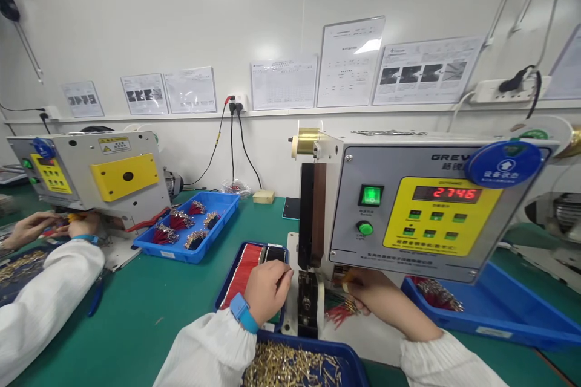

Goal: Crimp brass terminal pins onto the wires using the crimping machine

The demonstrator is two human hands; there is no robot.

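My left hand [270, 291], with a blue wristband, is closed over the right side of a small blue tray of red and black wires [245, 272]. Its fingers are curled together, and what they pinch, if anything, is hidden. Under the front of the grey crimping machine [358, 217] is my right hand [376, 293], with its fingers bent closed and a yellow cover on a fingertip. Whatever it grips there cannot be made out. Red wires with metal ends [342, 312] lie just below and beside its fingers, on the machine's pale base.
In front sits a blue tray of loose brass terminals [295, 366]. A blue bin [512, 314] with wire bundles stands at right, another blue bin [195, 248] at left. A co-worker's hands [84, 227] work at a second machine [122, 175]. Blue-handled pliers [96, 296] lie nearby.
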